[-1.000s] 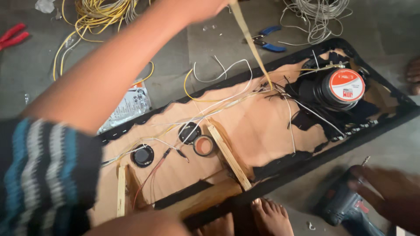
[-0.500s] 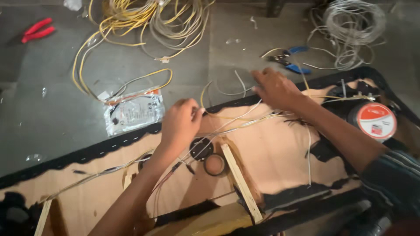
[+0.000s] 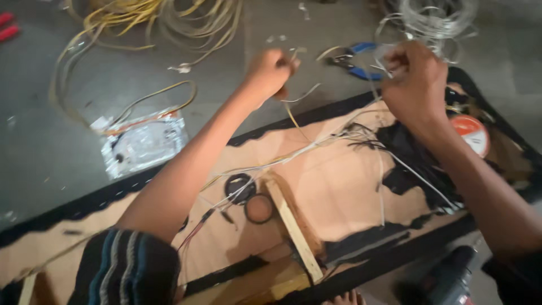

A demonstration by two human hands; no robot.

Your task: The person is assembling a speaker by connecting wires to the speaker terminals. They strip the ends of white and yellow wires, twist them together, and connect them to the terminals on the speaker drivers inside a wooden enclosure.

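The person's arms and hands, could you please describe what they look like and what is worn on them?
Both hands are bare: no gloves, rings or watch show on the left hand or the right hand. The left forearm is bare up to a short knitted sleeve with dark, blue and pale stripes. The right forearm is bare too; only a dark edge of a sleeve shows at the frame's corner.

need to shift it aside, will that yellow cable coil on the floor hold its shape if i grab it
Probably not: the yellow coil lies in loose, uneven loops, so it would likely sag and spread. One strand trails to the plastic packet and may drag it. It looks fairly light.
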